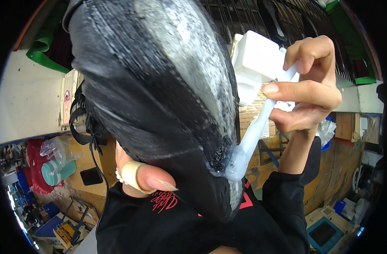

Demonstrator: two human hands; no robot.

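While a round teal tub (58, 171) in clear plastic sits on the left, a flat black phone (92, 176) lies just right of it. Next is the left hand (147, 178), with a beige band around its thumb. It holds the near left edge of a big, long black shape with a wet grey-white stripe (134, 97), up in the middle; its other fingers are hidden. A pale blue plastic brush (261, 120) touches the shape's near right side with its wet head. Farther back is a boxy white plastic container (261, 53). The right hand (309, 91) pinches the brush's handle between thumb and fingers.
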